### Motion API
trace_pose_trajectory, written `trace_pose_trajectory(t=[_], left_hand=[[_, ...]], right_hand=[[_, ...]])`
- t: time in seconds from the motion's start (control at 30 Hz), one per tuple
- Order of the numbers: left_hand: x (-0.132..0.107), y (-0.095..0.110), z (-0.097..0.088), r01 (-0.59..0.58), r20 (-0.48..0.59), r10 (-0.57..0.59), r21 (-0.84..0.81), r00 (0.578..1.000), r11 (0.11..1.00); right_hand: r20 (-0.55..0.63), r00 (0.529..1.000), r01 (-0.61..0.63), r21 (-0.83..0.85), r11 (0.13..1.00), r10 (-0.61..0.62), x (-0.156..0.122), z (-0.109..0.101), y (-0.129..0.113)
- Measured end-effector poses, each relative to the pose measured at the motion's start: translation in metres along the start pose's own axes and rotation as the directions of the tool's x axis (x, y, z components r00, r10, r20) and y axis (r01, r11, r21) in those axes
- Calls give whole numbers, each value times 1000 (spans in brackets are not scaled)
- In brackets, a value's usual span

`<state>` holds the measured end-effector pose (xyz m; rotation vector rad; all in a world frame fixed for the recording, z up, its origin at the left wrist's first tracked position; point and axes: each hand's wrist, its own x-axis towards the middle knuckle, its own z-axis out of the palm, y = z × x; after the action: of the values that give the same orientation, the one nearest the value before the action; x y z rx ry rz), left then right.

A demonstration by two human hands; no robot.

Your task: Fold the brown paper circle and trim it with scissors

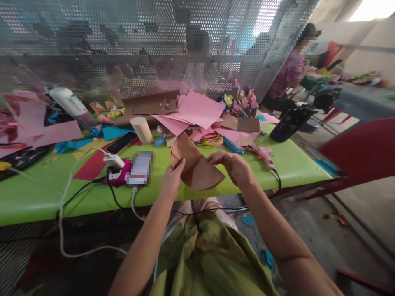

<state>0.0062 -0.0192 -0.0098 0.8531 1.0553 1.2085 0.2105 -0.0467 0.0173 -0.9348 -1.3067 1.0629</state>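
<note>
A piece of brown paper (194, 162), partly curled into a cone shape, is held over the front edge of the green table (37, 193). My left hand (172, 179) pinches its left side. My right hand (232, 165) grips its right edge from above. Just behind the paper lie scissors with yellow and red handles (211, 140) and a pink glue gun (263, 154). A rolled cream paper tube (141, 129) stands further back on the left.
Pink sheets (197, 109), brown card (148, 105) and several small paper cones (242, 100) crowd the back of the table. A phone (140, 168), a charger (113, 160) and cables lie front left. A red chair (361, 152) stands to the right. Another person (288, 74) sits beyond it.
</note>
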Motion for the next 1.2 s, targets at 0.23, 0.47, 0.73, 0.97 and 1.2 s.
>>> trace_pose_trajectory(t=[0.23, 0.47, 0.73, 0.97, 1.2], left_hand=[[-5, 5, 3, -6, 61, 7, -11, 998, 1000], [-5, 9, 1, -61, 26, 58, 93, 998, 994], [-10, 18, 12, 30, 59, -23, -129, 998, 991], [-4, 12, 7, -83, 44, 83, -3, 996, 997], [-7, 15, 12, -173, 42, 171, 64, 984, 983]], right_hand=[[4, 992, -127, -138, 982, 128, 11, 5, 1], [56, 974, -215, -52, 975, 218, 11, 9, 3], [-38, 987, -157, -15, 988, 156, 10, 12, 9], [-115, 993, -28, 20, 999, 30, 7, 16, 15], [-53, 998, 19, -77, 997, -23, 7, 12, 14]])
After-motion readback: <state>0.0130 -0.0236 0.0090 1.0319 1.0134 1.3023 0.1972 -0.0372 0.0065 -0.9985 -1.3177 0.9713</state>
